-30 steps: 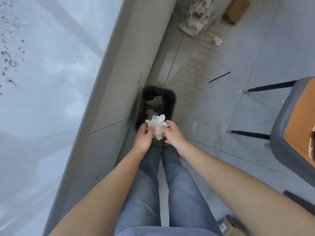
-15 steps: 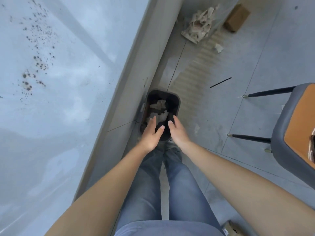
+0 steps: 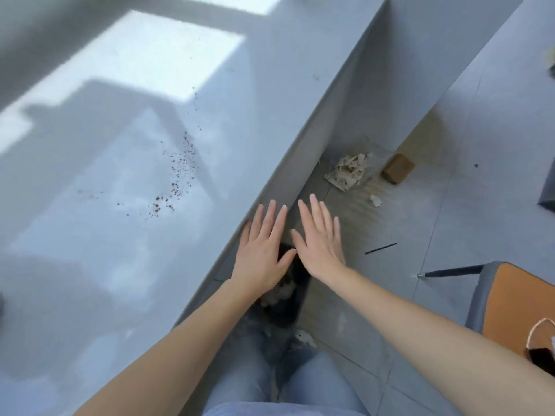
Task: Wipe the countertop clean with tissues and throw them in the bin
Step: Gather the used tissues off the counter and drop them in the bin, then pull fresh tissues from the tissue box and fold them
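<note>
My left hand (image 3: 262,250) and my right hand (image 3: 319,241) are both flat, fingers spread, holding nothing, side by side above the black bin (image 3: 292,304) on the floor against the counter's side. Crumpled white tissues (image 3: 280,292) lie inside the bin, partly hidden under my left hand. The pale grey countertop (image 3: 105,205) fills the left of the view. A scatter of brown crumbs (image 3: 177,178) lies on it, left of my hands.
On the tiled floor beyond the bin lie a crumpled paper wad (image 3: 348,172), a small cardboard box (image 3: 398,168), a white scrap (image 3: 375,201) and a thin black stick (image 3: 380,248). A chair with an orange seat (image 3: 516,307) stands at the right.
The tissue held by both hands a second ago dropped into the bin. Both hands opened and rose, and the view tilted up, showing more of the countertop.
</note>
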